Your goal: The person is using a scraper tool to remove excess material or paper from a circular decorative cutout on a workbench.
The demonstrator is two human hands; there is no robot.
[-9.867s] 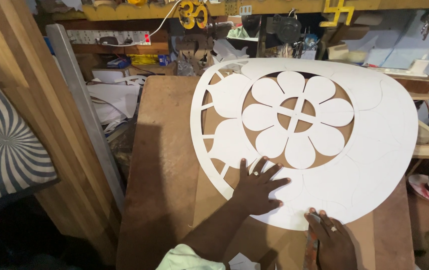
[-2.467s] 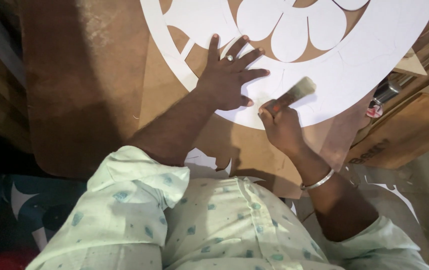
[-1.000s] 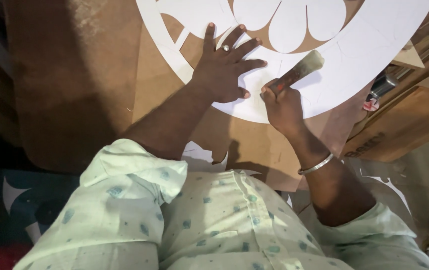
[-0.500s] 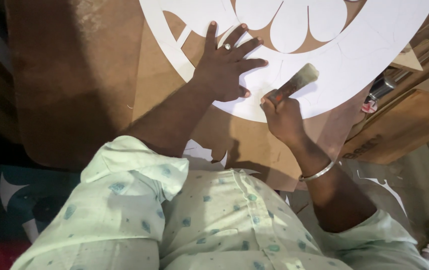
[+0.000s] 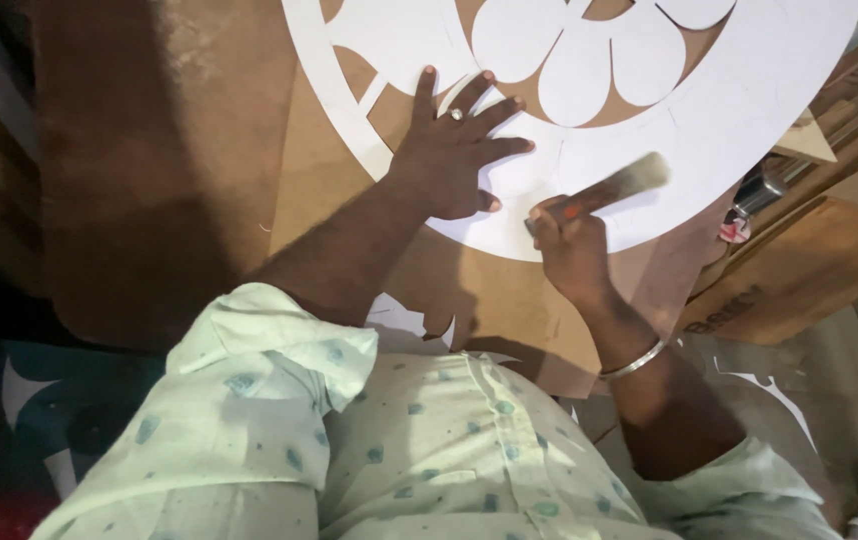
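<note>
Left hand lies flat, fingers spread, on the white flower cutout board; beside it, right hand grips a blurred brush (fingers clamped round its handle).

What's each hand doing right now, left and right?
Left hand: open, fingers spread, pressed flat on the white round cut-out flower panel.
Right hand: closed around a blurred, pale-handled knife-like tool.

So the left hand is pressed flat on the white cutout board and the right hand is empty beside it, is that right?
Not quite. The head view shows the right hand is not empty: it grips a tool with a pale, blurred handle whose tip meets the white cutout board. The rest holds: the left hand is pressed flat on that board, fingers spread, just beside the right hand.
</note>
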